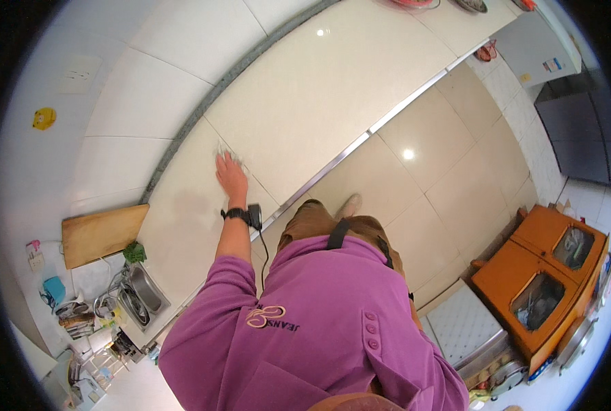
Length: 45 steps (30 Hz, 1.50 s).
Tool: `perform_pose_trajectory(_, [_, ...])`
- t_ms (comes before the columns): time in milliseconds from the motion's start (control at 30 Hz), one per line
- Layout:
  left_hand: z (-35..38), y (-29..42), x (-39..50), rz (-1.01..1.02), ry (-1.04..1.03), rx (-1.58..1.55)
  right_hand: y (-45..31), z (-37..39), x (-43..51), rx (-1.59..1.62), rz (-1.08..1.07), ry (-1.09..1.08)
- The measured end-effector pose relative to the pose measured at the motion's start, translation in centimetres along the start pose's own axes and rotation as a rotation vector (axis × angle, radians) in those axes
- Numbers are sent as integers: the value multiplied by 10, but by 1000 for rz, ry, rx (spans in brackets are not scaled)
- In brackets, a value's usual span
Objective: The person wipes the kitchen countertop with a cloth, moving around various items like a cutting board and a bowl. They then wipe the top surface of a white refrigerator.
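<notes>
My left hand (232,175) reaches out over the cream tiled countertop (295,113), palm down, with its fingers pressing on a crumpled whitish cloth (228,153). The cloth sticks out past the fingertips and is partly hidden under them; its exact material is hard to make out. Hand and cloth rest close to a tile joint, apart from the grey border strip along the wall. A black strap with a small device (254,216) and a cable sits on the left wrist. My right hand is out of view, hidden by the purple shirt.
A wooden cutting board (102,234) leans by the steel sink (151,287), with leafy greens (134,252) beside it. The counter's metal front edge (346,151) runs diagonally above the tiled floor (428,154). An orange wooden cabinet (534,267) stands at the right, near a pale box-like unit (467,321).
</notes>
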State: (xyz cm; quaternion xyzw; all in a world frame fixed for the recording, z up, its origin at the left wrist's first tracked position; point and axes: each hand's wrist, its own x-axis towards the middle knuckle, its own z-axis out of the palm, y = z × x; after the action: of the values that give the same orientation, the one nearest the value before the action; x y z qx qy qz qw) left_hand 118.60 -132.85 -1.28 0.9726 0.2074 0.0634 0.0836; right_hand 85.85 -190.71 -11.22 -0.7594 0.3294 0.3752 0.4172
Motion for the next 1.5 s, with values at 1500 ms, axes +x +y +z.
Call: perform_pose_trajectory(1500, [45,246,58,220,98,-13,-123,-291,175,-591,-255,-54])
